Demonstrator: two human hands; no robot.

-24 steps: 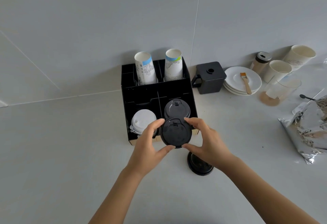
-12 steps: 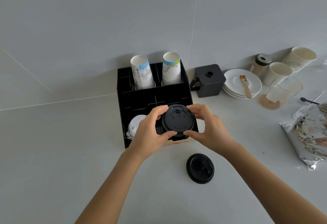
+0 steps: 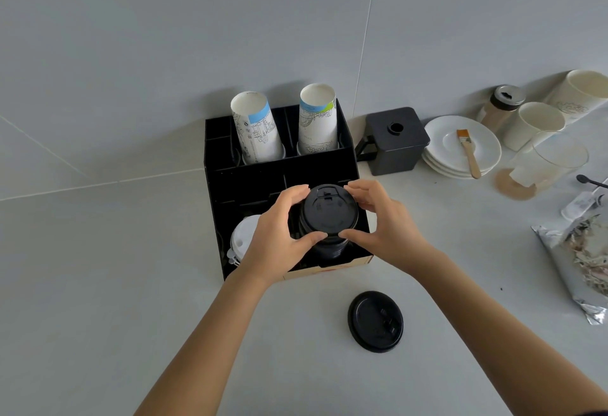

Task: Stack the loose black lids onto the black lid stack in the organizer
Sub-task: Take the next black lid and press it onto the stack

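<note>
A: Grey countertop [image 3: 98,284], frame centre: one black lid [image 3: 329,210] is pinched at its rim by left hand [image 3: 274,244] and right hand [image 3: 390,234], directly above the black lid stack [image 3: 330,249] in the organizer [image 3: 279,178].

B: Loose black lid [image 3: 375,321] is located lower right, nearer the right hand.

Café counter: cup organizer [image 3: 279,182], paper cups [image 3: 317,119], stacked saucers [image 3: 460,149].

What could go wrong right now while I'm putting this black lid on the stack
1. The lid, pinched at its rim by the left hand and right hand, may seat crooked on the black stack and slide off.
2. Pressing down could tilt that stack against the organizer divider.
3. The left hand lies close over the white lids and might knock them when pulling away.
</note>
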